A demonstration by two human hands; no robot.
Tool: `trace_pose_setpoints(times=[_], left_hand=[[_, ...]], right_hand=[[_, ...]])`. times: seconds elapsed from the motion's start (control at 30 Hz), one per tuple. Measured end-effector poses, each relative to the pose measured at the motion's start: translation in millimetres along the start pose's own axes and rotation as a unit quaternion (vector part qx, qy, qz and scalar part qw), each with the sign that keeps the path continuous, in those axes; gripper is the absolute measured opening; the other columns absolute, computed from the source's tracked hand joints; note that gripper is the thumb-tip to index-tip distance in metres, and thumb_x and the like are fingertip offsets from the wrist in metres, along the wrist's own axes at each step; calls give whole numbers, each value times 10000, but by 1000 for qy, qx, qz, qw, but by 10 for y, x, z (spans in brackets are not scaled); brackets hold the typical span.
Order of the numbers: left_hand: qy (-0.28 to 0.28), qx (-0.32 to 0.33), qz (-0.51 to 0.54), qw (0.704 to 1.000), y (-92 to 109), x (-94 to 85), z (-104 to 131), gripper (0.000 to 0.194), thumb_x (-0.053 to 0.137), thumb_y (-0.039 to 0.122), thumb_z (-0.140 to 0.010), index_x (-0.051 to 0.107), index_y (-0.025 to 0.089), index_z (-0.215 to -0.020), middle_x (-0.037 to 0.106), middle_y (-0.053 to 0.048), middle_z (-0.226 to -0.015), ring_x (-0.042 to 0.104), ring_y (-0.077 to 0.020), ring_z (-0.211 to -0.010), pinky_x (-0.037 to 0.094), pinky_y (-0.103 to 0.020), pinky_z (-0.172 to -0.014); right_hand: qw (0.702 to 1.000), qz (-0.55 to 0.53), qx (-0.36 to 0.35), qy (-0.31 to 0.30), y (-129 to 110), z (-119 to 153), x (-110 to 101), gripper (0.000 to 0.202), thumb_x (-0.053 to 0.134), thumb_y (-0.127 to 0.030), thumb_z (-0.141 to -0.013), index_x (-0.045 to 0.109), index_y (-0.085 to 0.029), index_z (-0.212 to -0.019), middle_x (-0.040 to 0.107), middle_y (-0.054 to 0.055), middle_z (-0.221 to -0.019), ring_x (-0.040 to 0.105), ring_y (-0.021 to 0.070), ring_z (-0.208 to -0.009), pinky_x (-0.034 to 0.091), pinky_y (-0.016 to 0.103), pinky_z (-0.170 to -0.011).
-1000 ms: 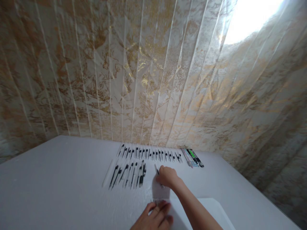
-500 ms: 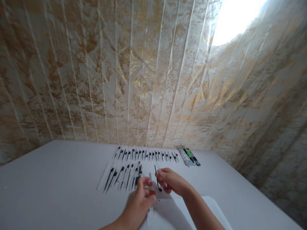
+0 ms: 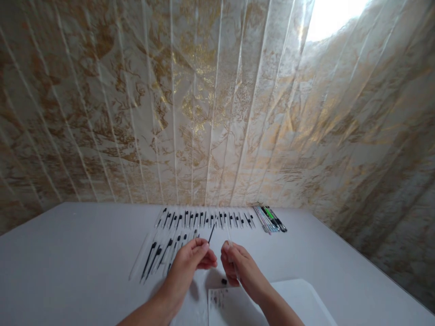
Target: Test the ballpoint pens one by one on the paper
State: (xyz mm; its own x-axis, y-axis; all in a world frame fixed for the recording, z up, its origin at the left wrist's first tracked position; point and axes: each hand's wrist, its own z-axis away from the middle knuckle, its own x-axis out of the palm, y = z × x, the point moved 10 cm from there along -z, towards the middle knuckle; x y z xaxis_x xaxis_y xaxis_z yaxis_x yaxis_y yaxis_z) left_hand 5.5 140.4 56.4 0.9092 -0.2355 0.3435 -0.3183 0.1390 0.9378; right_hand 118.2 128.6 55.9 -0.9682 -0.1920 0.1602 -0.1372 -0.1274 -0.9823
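My left hand (image 3: 195, 258) is closed on a thin black pen refill (image 3: 212, 233), which points up and away from its fingertips. Beside it on the right, my right hand (image 3: 239, 262) is wrapped round a clear tube (image 3: 229, 234). The two hands are a little apart. Below them a small black cap (image 3: 224, 281) lies on the table near a sheet of paper (image 3: 234, 308) with writing on it. A front row of clear tubes with black refills and caps (image 3: 158, 258) lies to the left, partly hidden by my left hand.
A back row of similar pens (image 3: 204, 219) runs along the white table (image 3: 84, 253). Colourful and black pens (image 3: 270, 219) lie at its right end. A white board or tray (image 3: 302, 294) sits at the front right. Patterned curtain-like fabric (image 3: 204, 113) stands behind.
My left hand has turned and now holds the black refill, which was by my right fingertips. The black cap now shows separately below my hands. The view has shifted slightly.
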Motion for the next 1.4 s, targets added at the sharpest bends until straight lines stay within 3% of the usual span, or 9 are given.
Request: trace_pose_setpoints(times=[0.2,0.37,0.57,0.77,0.87,1.0,1.17,1.27,1.4], left_hand=[[74,8,102,992,267,-281,-92,309,732,331,-745,611,149,-963,739,-98,-952,676,-204,-941,468,-291,-842],[77,3,155,985,354,-237,-53,174,705,244,-768,615,144,-877,743,-100,-918,684,-203,-923,479,-291,-819],[64,10,150,987,375,-167,-5,238,732,295,-737,609,143,-873,744,-102,-908,677,-207,-924,466,-290,-829],[8,-2,93,996,326,2,49,232,655,355,-808,565,172,-918,734,-111,-972,635,-233,-1027,417,-329,-888],[-16,18,32,999,444,114,101,175,578,359,-863,561,189,-900,711,-109,-1057,567,-239,-1133,381,-342,-919],[-28,54,-71,996,639,222,157,159,536,345,-873,585,196,-897,677,-92,-1126,542,-232,-1111,356,-343,-921],[-60,70,-143,985,671,313,169,324,482,412,-905,488,207,-1156,589,-104,-1240,511,-230,-1144,369,-347,-931],[-100,104,-266,953,542,394,181,247,494,267,-884,498,226,-1127,613,-69,-1133,554,-213,-1018,388,-345,-891],[-169,163,-469,851,152,553,217,291,488,16,-726,580,222,-912,614,-28,-982,531,-210,-932,373,-333,-845]], right_hand=[[995,66,1,-76,112,91,355,422,478,-571,-840,413,-206,-638,424,-78,-448,261,39,-334,187,166,-314],[990,82,12,-113,168,188,569,320,502,-433,-826,412,-204,-623,425,-74,-447,276,39,-365,188,167,-353],[990,80,10,-117,144,199,588,262,486,-371,-803,407,-206,-616,424,-73,-450,274,40,-369,185,178,-370],[991,82,0,-103,106,193,558,304,493,-405,-820,403,-202,-613,432,-60,-480,295,49,-401,207,191,-397],[992,57,-14,-114,90,196,564,355,507,-465,-846,399,-198,-639,402,-61,-543,291,56,-454,214,190,-423],[987,-17,-25,-161,40,226,619,377,526,-485,-877,398,-197,-670,361,-65,-589,269,64,-494,213,186,-436],[974,-129,-35,-182,-186,251,561,380,542,-499,-879,380,-206,-700,331,-79,-614,204,44,-447,115,173,-400],[969,-170,-99,-147,-490,259,373,370,557,-473,-872,383,-206,-686,313,-86,-608,189,38,-426,127,165,-384],[964,-196,-111,-138,-698,291,249,341,556,-425,-876,388,-204,-678,315,-82,-614,158,43,-435,116,157,-381]])
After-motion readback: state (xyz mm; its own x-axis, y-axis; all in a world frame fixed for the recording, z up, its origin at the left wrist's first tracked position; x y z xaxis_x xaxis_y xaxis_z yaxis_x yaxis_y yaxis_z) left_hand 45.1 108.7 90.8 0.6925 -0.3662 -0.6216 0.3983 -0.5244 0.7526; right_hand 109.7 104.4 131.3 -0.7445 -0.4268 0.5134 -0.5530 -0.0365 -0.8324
